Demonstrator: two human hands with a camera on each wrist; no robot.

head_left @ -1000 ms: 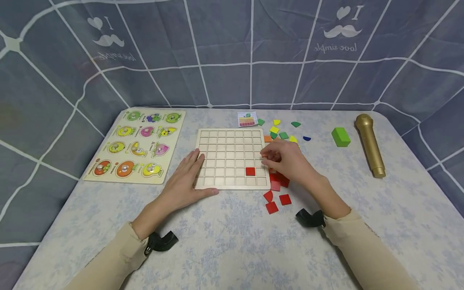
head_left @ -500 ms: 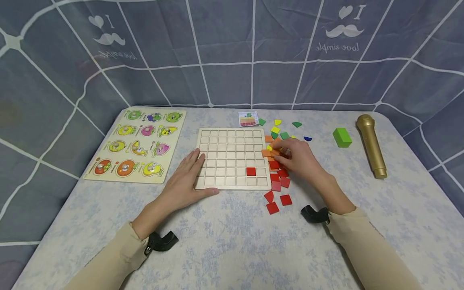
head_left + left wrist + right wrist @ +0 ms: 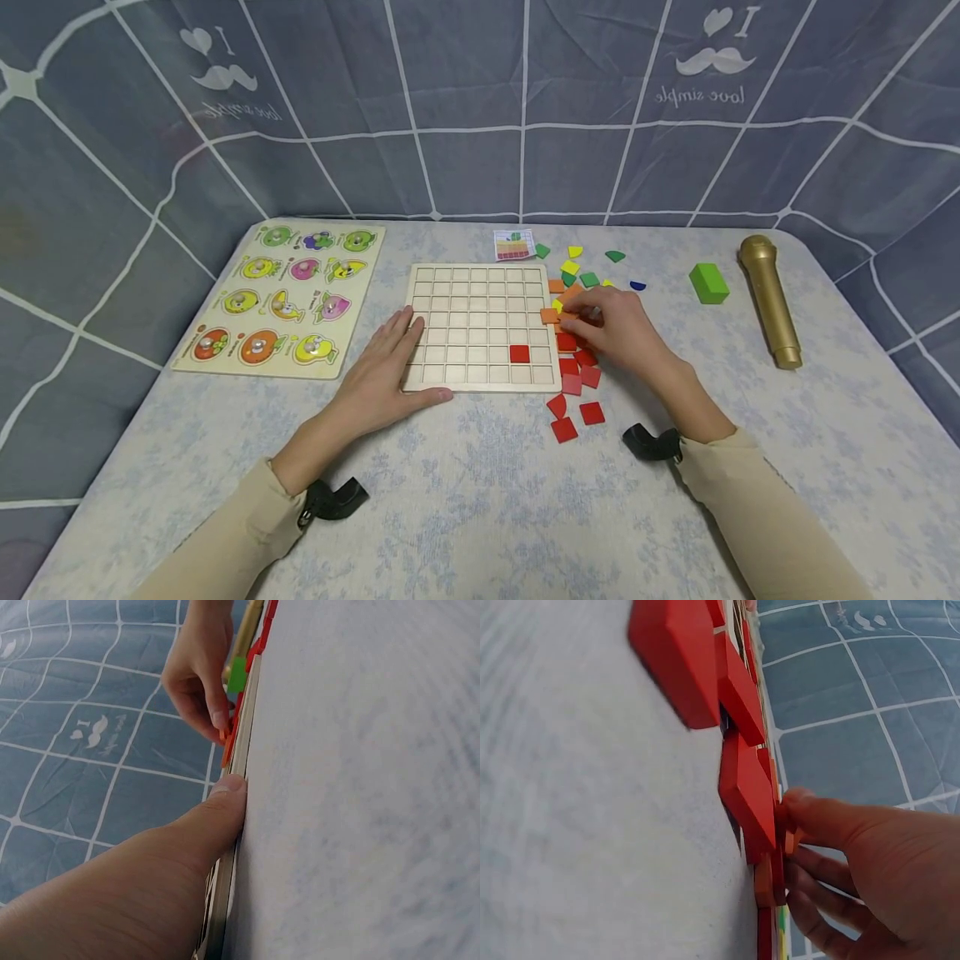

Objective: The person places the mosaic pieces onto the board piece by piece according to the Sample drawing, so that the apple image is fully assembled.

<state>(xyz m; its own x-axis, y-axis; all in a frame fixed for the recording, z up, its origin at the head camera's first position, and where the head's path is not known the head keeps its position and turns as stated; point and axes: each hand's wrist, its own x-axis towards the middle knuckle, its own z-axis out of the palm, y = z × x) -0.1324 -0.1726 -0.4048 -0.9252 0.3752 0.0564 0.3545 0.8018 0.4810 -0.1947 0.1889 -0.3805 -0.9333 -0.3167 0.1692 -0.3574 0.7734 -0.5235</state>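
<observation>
A wooden grid board lies in mid-table in the head view, with one red square tile in a cell near its lower right. My left hand rests flat along the board's left edge, thumb on the near rim. At the opposite side, my right hand pinches an orange tile between thumb and fingers, low over the loose pieces. Red tiles lie below that hand. Another orange tile overlaps the board's right rim. The fingers partly hide the pieces beneath them.
Green, yellow and blue pieces lie beyond the right hand, near a small pattern card. A fruit puzzle board sits at left. A green block and gold microphone stand at right, before a curtain.
My right hand has drawn back slightly rightward from the board's edge to the orange tiles, baring red and orange pieces. It has held there since half a second ago. The left hand stays put.
</observation>
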